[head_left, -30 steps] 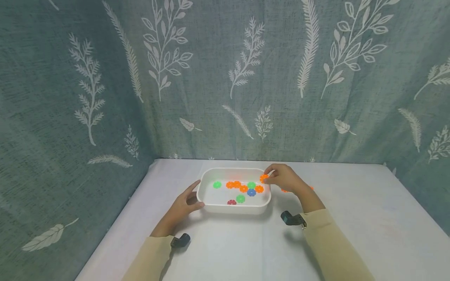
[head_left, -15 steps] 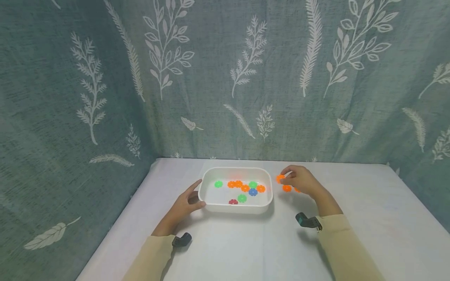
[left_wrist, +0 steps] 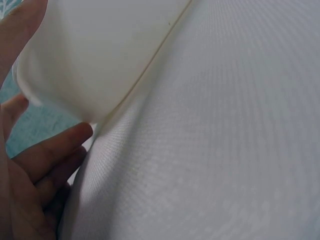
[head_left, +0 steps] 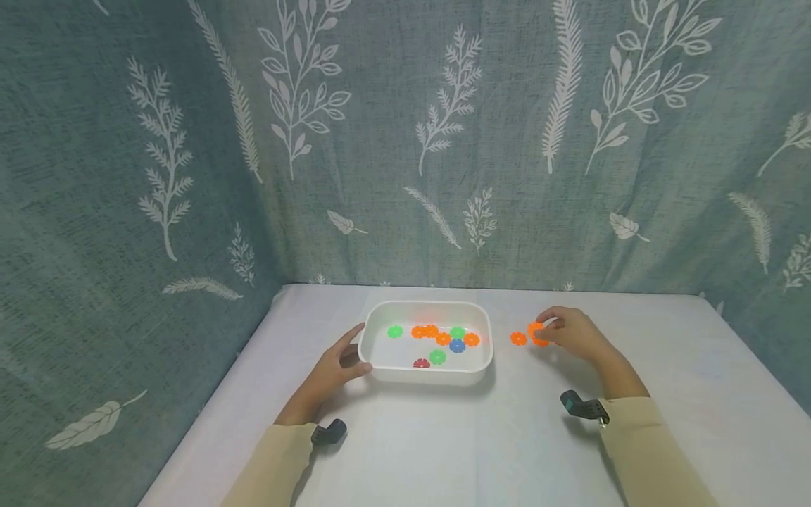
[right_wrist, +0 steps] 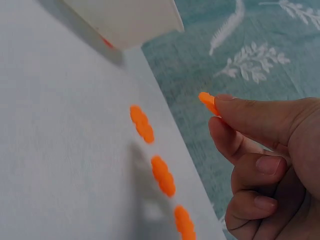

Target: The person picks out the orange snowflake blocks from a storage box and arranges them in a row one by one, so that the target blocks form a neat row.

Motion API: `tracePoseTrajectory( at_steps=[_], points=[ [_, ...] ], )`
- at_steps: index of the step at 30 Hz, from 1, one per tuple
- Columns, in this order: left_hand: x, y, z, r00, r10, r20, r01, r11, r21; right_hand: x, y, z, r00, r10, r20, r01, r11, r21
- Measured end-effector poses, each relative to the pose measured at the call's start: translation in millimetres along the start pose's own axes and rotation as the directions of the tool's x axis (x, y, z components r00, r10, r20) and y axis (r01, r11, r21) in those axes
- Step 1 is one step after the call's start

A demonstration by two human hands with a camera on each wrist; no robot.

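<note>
My left hand [head_left: 338,364] rests against the left end of a white plastic tray [head_left: 426,378]. Its thumb and index finger lie spread along the corners; in the left wrist view the loosely extended fingers [left_wrist: 55,150] touch the tray wall [left_wrist: 105,55]. Thumb and index finger of my right hand [head_left: 576,336] pinch an orange flower-shaped disc [right_wrist: 207,102], raised above the table. Below it, several matching orange discs [right_wrist: 142,123] lie in a row to the right of the tray; the hand partly hides them in the head view.
Inside the tray lie several orange discs [head_left: 443,339], a few green ones [head_left: 438,357], a blue one [head_left: 457,346] and a red one [head_left: 421,363]. White cloth covers the table [head_left: 405,451]. A green leaf-patterned curtain [head_left: 380,141] stands behind and at the left.
From the tray's right end, my right hand has moved rightward over the table with the orange disc still pinched, uncovering other orange discs. The left hand stays at the tray.
</note>
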State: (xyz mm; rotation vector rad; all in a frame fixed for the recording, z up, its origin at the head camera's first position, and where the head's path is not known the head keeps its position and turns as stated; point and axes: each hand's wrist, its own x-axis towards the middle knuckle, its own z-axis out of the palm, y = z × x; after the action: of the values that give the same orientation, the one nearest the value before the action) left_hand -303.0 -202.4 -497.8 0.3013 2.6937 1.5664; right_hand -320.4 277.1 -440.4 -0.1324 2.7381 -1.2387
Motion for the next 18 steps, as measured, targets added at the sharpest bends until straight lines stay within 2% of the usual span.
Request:
tracePoseTrajectory(
  at_steps=[13,18],
  points=[
    [0.9,1.5,0.5,1.0,-0.013,-0.013,0.013,1.0,0.021,-8.2,31.1,-20.4,1.0,0.003,-0.025,-0.004,0.999,-0.044],
    [-0.6,0.6,-0.3,1.0,-0.024,-0.008,0.024,1.0,0.019,-10.1,41.7,-23.4,0.998,0.043,-0.038,-0.045,0.997,-0.059]
  ],
)
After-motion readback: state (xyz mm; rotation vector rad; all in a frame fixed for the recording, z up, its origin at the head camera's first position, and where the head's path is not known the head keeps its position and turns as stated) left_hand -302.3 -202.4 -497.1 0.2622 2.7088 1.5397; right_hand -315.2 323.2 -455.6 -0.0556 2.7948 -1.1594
